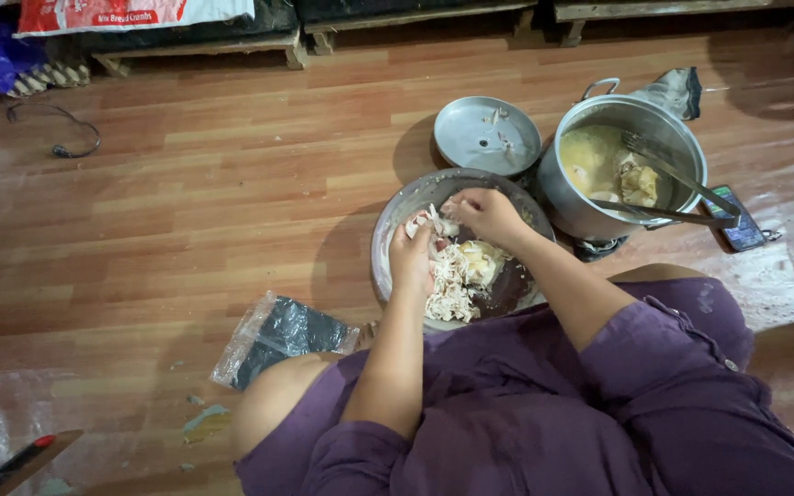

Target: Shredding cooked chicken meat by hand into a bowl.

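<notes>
A round metal pan (388, 243) sits on the wooden floor in front of me, holding a pile of pale shredded chicken (457, 280). My left hand (413, 260) and my right hand (487, 213) are both over the pan's far side. Together they grip one piece of chicken (436, 223) between the fingertips. I sit on the floor in purple clothes, knees on either side of the pan.
A steel pot (599, 216) of yellowish broth with chicken pieces and metal tongs (682, 184) stands to the right, its lid (486, 136) behind the pan. A phone (737, 220) lies beside the pot. A plastic bag (277, 335) lies left; wooden pallets line the back.
</notes>
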